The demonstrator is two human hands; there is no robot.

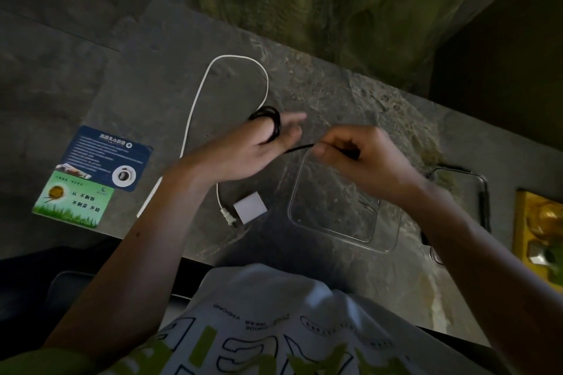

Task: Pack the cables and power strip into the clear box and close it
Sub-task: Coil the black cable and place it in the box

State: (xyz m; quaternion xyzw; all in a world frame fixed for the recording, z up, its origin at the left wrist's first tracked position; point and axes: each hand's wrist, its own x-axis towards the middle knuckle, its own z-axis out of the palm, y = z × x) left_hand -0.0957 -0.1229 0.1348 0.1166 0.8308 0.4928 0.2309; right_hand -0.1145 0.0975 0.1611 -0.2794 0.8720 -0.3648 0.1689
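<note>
Black cable [269, 123]: I am winding it round my left grip [243, 152], fingers straight | right grip [356, 158] is pinching its free end over the clear box [335, 216] | next, I judge: finishing loops, lowering coil in.

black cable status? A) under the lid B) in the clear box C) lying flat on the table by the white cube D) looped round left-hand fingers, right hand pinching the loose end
D: the black cable is looped round the fingers of the left hand while the right hand pinches its loose end; the clear box has nothing in it.
</note>
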